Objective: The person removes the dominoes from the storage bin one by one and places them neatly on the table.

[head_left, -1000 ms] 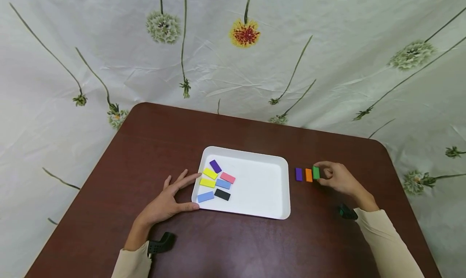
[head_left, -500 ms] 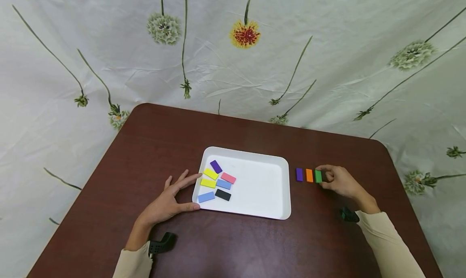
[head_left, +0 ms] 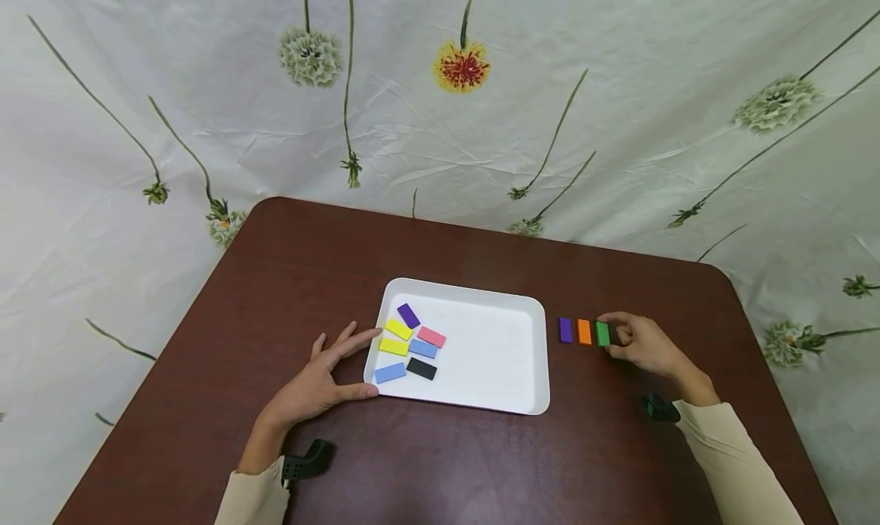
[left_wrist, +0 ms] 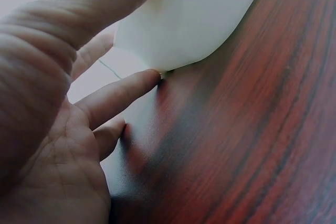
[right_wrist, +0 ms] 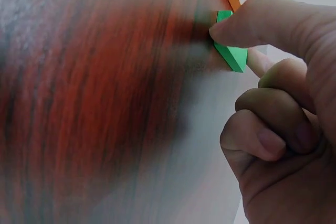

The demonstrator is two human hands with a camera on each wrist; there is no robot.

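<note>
Right hand (head_left: 642, 345): thumb, forefinger pinching green block (head_left: 603, 334) beyond right edge of white tray (head_left: 491, 353). Left hand (head_left: 311, 386): fingers spread at left edge, thumb at near-left corner.

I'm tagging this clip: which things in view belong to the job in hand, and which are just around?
Likely in the job:
green block, pinched by the right hand
orange block and purple block lined up beside it
white tray, touched by the left hand
seven blocks in it

Just around:
flowered cloth
black device at the left wrist
</note>
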